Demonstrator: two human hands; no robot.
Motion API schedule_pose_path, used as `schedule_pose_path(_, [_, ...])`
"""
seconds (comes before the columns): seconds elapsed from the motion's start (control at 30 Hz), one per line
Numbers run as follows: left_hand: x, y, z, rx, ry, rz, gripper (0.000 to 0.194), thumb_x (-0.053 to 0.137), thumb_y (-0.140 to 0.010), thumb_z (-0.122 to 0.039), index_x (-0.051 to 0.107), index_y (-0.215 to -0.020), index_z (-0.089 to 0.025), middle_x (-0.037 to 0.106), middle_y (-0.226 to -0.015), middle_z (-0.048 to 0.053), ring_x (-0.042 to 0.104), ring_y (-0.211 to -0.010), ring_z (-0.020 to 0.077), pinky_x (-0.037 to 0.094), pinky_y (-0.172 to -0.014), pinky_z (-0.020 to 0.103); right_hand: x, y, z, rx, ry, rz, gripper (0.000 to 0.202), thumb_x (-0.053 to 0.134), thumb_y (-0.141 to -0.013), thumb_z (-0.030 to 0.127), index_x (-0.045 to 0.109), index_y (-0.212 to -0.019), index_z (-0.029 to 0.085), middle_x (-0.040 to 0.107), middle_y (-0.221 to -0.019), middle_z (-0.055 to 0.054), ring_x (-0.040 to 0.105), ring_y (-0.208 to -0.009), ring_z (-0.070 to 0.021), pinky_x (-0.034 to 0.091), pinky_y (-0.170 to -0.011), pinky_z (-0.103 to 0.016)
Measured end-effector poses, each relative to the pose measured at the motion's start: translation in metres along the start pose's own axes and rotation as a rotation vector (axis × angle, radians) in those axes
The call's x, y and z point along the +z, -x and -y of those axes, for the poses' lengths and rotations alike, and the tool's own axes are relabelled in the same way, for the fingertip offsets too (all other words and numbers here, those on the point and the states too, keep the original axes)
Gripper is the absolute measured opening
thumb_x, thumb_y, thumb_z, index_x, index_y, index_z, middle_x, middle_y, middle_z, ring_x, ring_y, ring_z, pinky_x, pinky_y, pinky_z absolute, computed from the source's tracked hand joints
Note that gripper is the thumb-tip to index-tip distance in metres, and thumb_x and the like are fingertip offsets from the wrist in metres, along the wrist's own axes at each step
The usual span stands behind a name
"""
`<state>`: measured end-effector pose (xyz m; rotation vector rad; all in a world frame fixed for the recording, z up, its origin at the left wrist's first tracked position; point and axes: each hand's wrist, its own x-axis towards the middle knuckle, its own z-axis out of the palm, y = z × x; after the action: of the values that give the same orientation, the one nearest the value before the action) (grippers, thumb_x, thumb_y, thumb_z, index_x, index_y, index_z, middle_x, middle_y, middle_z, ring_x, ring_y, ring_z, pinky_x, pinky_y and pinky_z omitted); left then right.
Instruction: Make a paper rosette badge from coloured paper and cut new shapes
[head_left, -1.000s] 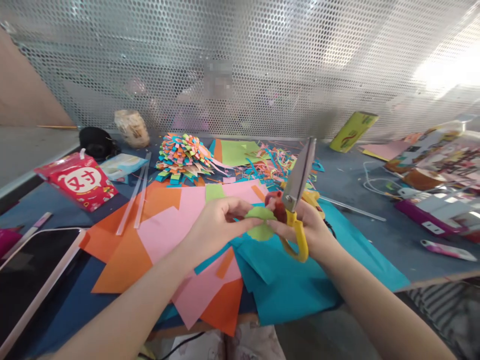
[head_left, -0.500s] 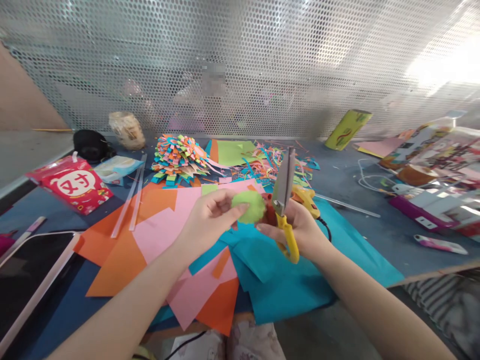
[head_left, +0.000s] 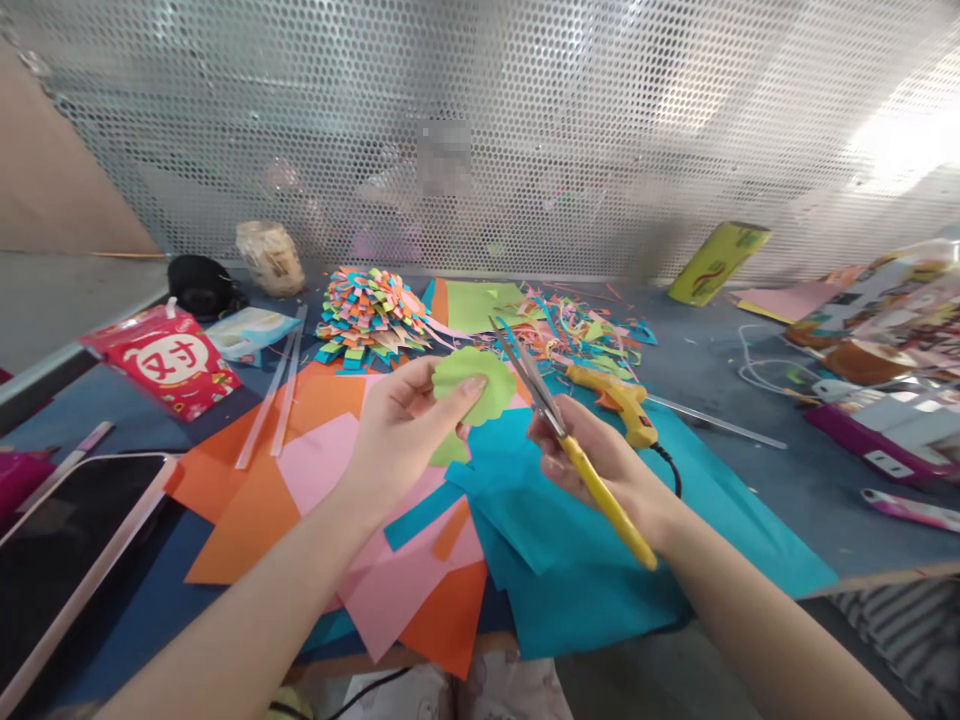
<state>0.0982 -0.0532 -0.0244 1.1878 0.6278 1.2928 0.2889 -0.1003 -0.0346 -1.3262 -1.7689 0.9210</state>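
My left hand (head_left: 409,425) pinches a green paper piece with a scalloped edge (head_left: 486,385) between thumb and fingers. Yellow-handled scissors (head_left: 574,450) are in my right hand (head_left: 589,450), their blades pointing up and to the left, close to the green paper's right edge. Beneath my hands lie blue sheets (head_left: 570,570), pink sheets (head_left: 405,595) and orange sheets (head_left: 255,510). A small blue strip (head_left: 421,516) and an orange strip (head_left: 449,531) rest on the pink paper.
A yellow glue gun (head_left: 626,400) lies right of centre. Behind are a multicoloured paper-strip ball (head_left: 367,315) and a heap of shreds (head_left: 570,325). A red packet (head_left: 169,360), glue sticks (head_left: 289,390) and a tablet (head_left: 67,560) are left; a green can (head_left: 716,262) stands back right.
The scissors have turned, their blades now leaning left. The scalloped green paper has shifted left and upward and shows more of its face. The view has turned slightly left.
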Motion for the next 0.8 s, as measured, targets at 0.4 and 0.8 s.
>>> schedule_pose_path(0.4, [0.0017, 0.0054, -0.0017, 0.025, -0.104, -0.042, 0.023, 0.071, -0.071, -0.035, 0.059, -0.069, -0.016, 0.054, -0.052, -0.003, 0.052, -0.047, 0.0077, 0.042, -0.041, 0.017, -0.0010, 0.0019, -0.0049, 0.024, 0.002, 0.114, 0.035, 0.057, -0.078, 0.053, 0.044, -0.085, 0.021, 0.040, -0.075, 0.000, 0.033, -0.063, -0.0126, 0.030, -0.051, -0.025])
schedule_pose_path(0.8, [0.0028, 0.0071, -0.0021, 0.023, -0.137, -0.028, 0.024, 0.069, -0.072, -0.035, 0.057, -0.066, -0.016, 0.056, -0.055, -0.002, 0.050, -0.044, 0.0072, 0.040, -0.040, 0.019, -0.0006, 0.0040, 0.0014, 0.017, 0.009, 0.114, 0.037, 0.051, -0.080, 0.057, 0.041, -0.083, 0.022, 0.037, -0.075, 0.001, 0.031, -0.063, -0.0126, 0.029, -0.051, -0.026])
